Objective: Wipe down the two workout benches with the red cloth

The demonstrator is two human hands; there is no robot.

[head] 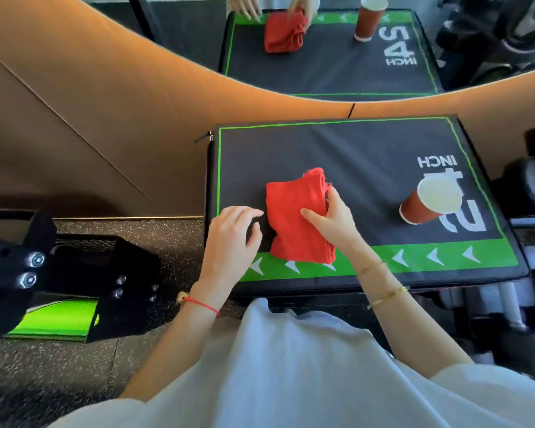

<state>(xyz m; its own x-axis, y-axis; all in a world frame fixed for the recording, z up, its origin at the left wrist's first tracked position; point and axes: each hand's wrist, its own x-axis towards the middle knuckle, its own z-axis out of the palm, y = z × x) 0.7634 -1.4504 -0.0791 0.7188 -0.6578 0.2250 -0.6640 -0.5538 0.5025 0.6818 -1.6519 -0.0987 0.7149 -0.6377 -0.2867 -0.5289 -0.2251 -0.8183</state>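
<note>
Now the right hand grips the folded red cloth on the padded black bench, left hand loosely curled beside.

The black box with green edges stands on the speckled floor. A folded red cloth and a red paper cup sit on top.

A cup is standing right of the cloth, blocking that side of the bench; the far half is lying open.
</note>
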